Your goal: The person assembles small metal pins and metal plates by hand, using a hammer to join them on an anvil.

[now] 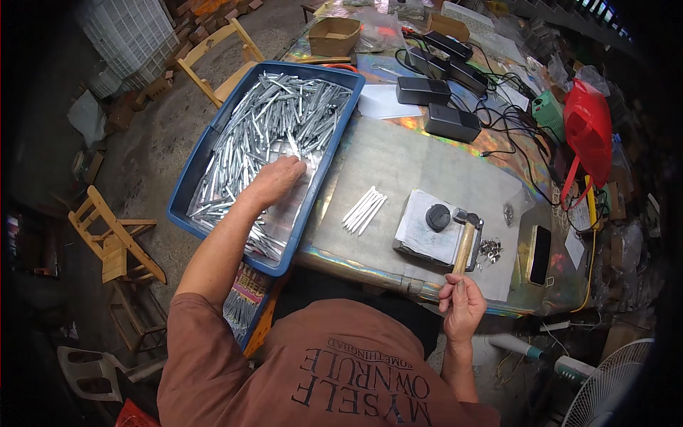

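Note:
My left hand (pixel 276 179) reaches into a blue plastic tray (pixel 186 186) full of thin silvery metal rods (pixel 277 114), its fingers bent over a few of them; whether it grips any is unclear. My right hand (pixel 461 302) holds the wooden handle of a small hammer (pixel 465 240) at the table's near edge. The hammer's metal head rests beside a black round knob (pixel 437 217) on a paper-covered block (pixel 427 238). A small bundle of white rods (pixel 364 210) lies on the grey mat between tray and block.
Small metal clips (pixel 489 248) and a dark phone (pixel 540 254) lie right of the block. Black boxes (pixel 451 122) with cables, a cardboard box (pixel 333 35) and a red bag (pixel 588 128) sit farther back. Wooden chairs (pixel 114 238) stand on the floor left; a white fan (pixel 610 384) at lower right.

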The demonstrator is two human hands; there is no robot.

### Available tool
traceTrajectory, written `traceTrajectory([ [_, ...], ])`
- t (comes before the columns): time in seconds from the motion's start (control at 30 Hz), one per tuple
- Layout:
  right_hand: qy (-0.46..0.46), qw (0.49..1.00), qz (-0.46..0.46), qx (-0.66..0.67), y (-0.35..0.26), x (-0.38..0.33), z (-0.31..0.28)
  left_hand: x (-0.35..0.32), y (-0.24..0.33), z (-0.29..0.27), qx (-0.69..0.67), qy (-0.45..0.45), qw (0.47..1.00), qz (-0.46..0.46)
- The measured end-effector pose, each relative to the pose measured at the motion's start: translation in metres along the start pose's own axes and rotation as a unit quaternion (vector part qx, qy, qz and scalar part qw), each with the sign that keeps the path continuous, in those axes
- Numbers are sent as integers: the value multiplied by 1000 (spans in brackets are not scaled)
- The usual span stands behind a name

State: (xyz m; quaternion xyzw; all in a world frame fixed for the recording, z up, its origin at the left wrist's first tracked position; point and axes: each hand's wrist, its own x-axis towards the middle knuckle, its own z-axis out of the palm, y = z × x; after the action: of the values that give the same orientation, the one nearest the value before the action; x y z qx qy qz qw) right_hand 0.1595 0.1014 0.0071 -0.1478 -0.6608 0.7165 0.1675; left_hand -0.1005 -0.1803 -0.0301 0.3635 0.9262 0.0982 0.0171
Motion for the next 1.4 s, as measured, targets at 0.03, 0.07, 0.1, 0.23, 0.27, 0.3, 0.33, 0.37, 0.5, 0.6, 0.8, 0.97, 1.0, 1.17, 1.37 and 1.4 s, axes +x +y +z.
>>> traceTrajectory([
  [0.03, 0, 1000, 2, 2, 1, -1, 0, 0, 1, 1, 2, 26, 999, -23],
  [0.07, 2, 1000, 2, 2, 1, -1, 0, 1, 1, 0, 2, 25, 999, -22],
  [0.1, 0, 1000, 2, 3, 0, -1, 1, 1, 2, -1, -56, 31, 996, -65],
  [0.23, -3, 1000, -1, -2, -3, -1, 1, 0, 18, -26, -291, 101, 935, -177],
  [0.27, 1, 1000, 0, -2, -3, -1, 1, 0, 22, -34, -385, 139, 900, -150],
  [0.3, 0, 1000, 1, -8, -3, -1, 1, -1, 33, -42, -498, 180, 833, -160],
  [0.33, 4, 1000, 3, -13, -2, -2, 0, -2, 44, -56, -557, 164, 798, -159],
  [0.37, 8, 1000, 4, -14, -3, -2, 1, -6, 53, -66, -614, 150, 758, -160],
  [0.5, 3, 999, 38, -38, -4, -4, 8, -9, 95, -64, -720, 156, 665, -120],
  [0.6, -32, 997, 57, -42, -7, -3, 19, -11, 128, -49, -777, 121, 604, -129],
  [0.8, -113, 990, 69, -48, 4, -3, 36, -11, 178, -18, -823, 54, 544, -153],
  [0.97, -117, 984, 121, -57, 9, -5, 34, -13, 199, -6, -834, 22, 527, -161],
  [1.0, -112, 985, 121, -58, 9, -5, 32, -13, 202, -5, -827, 5, 544, -145],
  [1.17, -96, 987, 125, 6, 5, -8, 27, -23, 217, 0, -762, -80, 638, -79],
  [1.37, 36, 950, -165, -263, -7, -3, -6, -23, 209, 2, -754, -74, 643, -107],
  [1.4, 90, 943, -160, -276, -6, 3, -18, -23, 205, 3, -755, -52, 643, -113],
])
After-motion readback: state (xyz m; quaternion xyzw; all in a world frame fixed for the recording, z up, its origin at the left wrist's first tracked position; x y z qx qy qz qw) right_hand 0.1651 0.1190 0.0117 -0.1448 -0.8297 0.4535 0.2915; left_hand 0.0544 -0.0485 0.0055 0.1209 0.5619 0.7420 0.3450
